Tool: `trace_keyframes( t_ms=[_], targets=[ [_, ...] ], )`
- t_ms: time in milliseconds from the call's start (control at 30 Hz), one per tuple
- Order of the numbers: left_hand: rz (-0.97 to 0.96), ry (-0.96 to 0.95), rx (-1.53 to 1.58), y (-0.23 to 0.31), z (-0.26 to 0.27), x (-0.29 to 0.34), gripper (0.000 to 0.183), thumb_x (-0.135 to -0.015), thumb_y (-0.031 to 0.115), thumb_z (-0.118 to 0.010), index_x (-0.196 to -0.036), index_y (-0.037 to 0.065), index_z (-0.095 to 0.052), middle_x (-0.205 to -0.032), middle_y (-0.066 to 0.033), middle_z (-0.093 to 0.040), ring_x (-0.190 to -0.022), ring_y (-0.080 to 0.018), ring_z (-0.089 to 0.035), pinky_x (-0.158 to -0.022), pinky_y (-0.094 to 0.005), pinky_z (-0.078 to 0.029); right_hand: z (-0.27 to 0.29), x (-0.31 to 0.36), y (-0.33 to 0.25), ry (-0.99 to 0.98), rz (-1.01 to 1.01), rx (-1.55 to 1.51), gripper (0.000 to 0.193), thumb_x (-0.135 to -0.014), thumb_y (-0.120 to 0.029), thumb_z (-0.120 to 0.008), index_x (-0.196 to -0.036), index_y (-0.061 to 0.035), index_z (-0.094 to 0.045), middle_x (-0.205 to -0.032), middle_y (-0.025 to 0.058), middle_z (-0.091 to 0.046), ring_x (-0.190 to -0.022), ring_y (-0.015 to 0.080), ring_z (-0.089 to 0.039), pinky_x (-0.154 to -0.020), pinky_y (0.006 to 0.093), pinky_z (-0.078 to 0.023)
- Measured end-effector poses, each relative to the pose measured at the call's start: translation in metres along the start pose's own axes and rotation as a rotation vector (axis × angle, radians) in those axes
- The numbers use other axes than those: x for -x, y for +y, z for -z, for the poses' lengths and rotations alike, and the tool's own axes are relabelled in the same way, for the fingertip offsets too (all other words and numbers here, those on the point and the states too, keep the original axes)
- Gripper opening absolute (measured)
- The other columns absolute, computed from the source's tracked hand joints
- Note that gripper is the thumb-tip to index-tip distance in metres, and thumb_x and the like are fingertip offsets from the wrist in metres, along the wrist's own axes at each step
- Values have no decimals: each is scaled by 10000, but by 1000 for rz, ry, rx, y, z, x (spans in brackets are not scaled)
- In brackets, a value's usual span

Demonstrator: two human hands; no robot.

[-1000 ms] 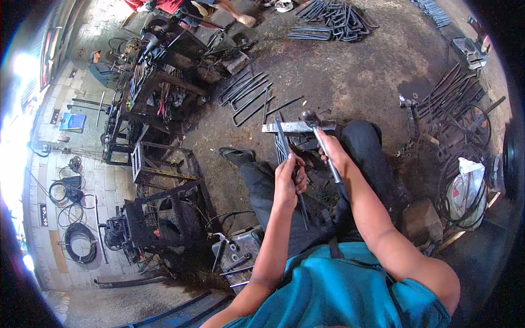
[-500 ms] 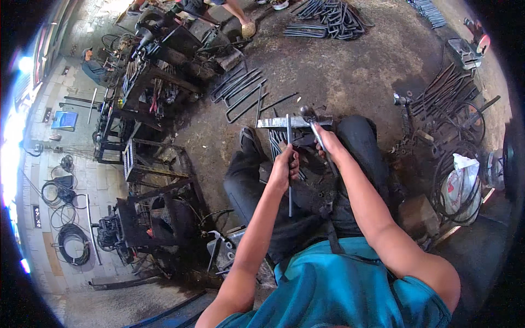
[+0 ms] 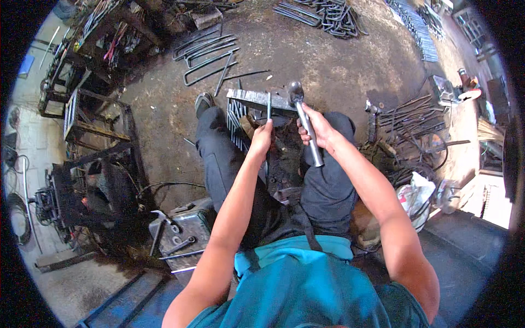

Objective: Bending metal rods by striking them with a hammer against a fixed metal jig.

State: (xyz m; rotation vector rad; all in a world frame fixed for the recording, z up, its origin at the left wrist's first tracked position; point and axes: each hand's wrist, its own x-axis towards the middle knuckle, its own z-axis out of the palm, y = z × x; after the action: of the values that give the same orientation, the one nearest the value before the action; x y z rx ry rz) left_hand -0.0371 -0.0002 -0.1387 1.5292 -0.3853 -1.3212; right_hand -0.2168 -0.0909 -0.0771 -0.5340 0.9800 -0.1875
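Note:
My left hand (image 3: 261, 138) is closed around a thin metal rod (image 3: 269, 108) held nearly upright, its upper end beside a flat steel bar (image 3: 254, 98). In my right hand (image 3: 318, 129) is a hammer with a rounded head (image 3: 296, 92) and a smooth metal handle (image 3: 316, 156). The hammer head is raised close to the bar's right end, to the right of the rod. Whether rod or hammer touches the bar I cannot tell. Several straight rods (image 3: 236, 123) lie below the bar, between my legs.
Bent U-shaped rods (image 3: 210, 57) lie on the floor ahead, with a larger pile (image 3: 339, 19) farther off. A metal box (image 3: 188, 229) at my left carries a wrench and other tools. Scrap rods (image 3: 410, 117) and a white bag (image 3: 416, 194) lie at my right. Dark metal frames (image 3: 98, 131) stand left.
The view has turned to the right, so the surroundings sit farther left. The hammer has tilted, and more of its handle now shows below my right hand. Both hands keep their hold.

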Motion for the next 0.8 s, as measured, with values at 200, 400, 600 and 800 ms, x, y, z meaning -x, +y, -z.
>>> trace_keyframes(
  t_ms=[200,400,600,800],
  targets=[
    [44,2,-459,-25,1,-6,512,-940,434,-505,-1009,-51,-655,-907,-179,-672,-907,-253,-627,-814,-367,-453,-7,-7,16,-30,73,-72,596,-879,-686,-425,-776,-106,-514,-543,16,-437,-407,152,-409,-437,320,-380],
    [48,32,-565,-12,-9,2,511,-941,437,-453,-993,-38,-634,-968,-272,-651,-984,-400,-617,-847,-433,-452,-7,-10,21,-10,136,-134,585,-876,-677,-431,-751,-112,-509,-525,15,-445,-392,156,-420,-413,327,-378],
    [-31,28,-689,-20,-11,6,508,-948,415,-420,-1044,-35,-635,-1004,-300,-637,-1047,-435,-588,-897,-467,-441,-18,-4,20,23,201,-137,566,-894,-656,-425,-747,-114,-501,-518,10,-445,-373,147,-401,-403,315,-372],
    [-19,-37,-758,-14,-17,12,506,-950,412,-417,-1092,-23,-634,-1022,-312,-626,-1083,-435,-570,-941,-467,-422,-11,-7,21,64,184,-124,570,-894,-658,-426,-760,-108,-497,-518,11,-445,-374,148,-408,-392,309,-370]
  ],
)
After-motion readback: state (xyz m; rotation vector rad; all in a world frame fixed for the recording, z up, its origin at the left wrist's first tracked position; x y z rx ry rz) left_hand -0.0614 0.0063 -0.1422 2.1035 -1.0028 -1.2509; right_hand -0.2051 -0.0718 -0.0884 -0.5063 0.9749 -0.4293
